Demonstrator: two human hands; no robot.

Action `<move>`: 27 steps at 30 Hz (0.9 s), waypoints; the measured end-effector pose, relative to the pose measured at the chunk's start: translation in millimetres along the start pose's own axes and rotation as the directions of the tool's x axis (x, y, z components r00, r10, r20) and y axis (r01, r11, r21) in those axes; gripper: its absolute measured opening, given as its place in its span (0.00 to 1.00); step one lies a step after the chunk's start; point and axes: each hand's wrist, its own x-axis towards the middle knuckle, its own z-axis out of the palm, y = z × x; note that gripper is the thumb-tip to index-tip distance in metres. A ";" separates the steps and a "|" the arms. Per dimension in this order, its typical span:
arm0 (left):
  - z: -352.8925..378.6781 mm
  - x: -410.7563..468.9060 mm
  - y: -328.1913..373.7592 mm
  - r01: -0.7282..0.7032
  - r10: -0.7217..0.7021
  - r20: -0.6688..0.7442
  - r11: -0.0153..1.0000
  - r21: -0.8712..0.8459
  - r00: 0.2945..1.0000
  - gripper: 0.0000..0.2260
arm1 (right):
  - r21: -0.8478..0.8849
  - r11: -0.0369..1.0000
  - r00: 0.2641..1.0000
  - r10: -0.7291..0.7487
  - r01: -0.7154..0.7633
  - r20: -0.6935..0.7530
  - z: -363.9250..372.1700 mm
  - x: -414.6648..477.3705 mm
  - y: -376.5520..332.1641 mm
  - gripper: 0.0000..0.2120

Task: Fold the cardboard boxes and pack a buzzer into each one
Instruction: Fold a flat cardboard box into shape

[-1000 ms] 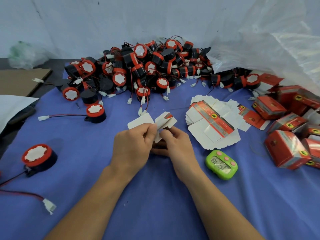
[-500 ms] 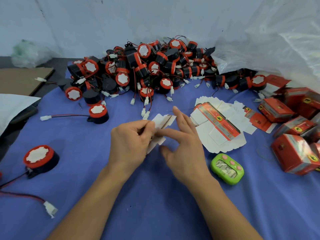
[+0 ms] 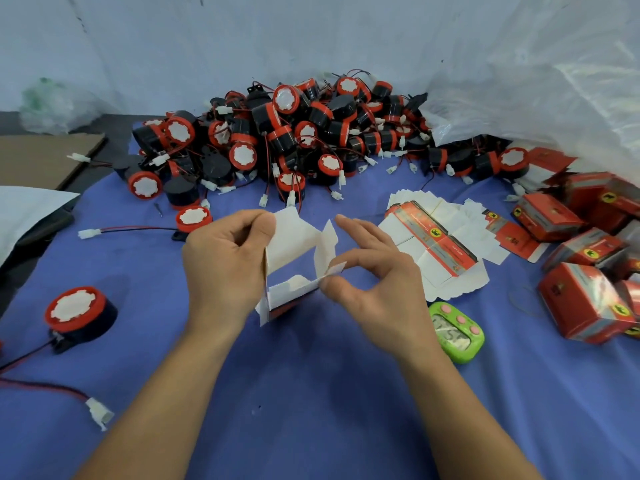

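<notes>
One blue tabletop (image 3: pixel 311 393); buzzer heap (image 3: pixel 284 140) along its far side, finished red boxes (image 3: pixel 585 299) at right. My left hand (image 3: pixel 225 268) grips the half-folded box (image 3: pixel 294 237) above mid-tabletop, white inside facing me; my right hand (image 3: pixel 377 292) pinches its side flap.

Half-folded box held over the counter (image 3: pixel 311 410), buzzers heaped at the far side

The half-folded box (image 3: pixel 294 258), white inside and red outside, is open with its flaps sticking up; the left hand (image 3: pixel 225 268) grips its left wall and the right hand (image 3: pixel 377 289) pinches a right flap. Flat box blanks (image 3: pixel 436 244) lie fanned just to its right, and folded red boxes (image 3: pixel 581 299) crowd the right edge. The buzzer pile (image 3: pixel 294 133), black and red with white faces and wired plugs, fills the far middle; a lone buzzer (image 3: pixel 74 313) lies near left.
</notes>
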 end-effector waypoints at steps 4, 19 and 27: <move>12.1 -7.7 -3.4 0.120 -0.121 -0.019 0.992 -0.047 0.992 0.10 | 0.021 0.998 0.992 0.066 -0.064 -0.105 11.9 -5.2 -2.4 0.02; 16.2 -10.4 6.4 0.503 -0.362 0.398 0.793 -0.343 0.843 0.11 | -0.151 0.988 0.955 -0.026 -0.020 -0.296 36.0 -3.0 3.9 0.13; 10.4 -2.1 1.7 0.488 -0.406 0.360 0.855 -0.175 0.840 0.11 | -0.202 0.968 0.959 0.093 -0.150 -0.267 28.8 -1.7 11.5 0.14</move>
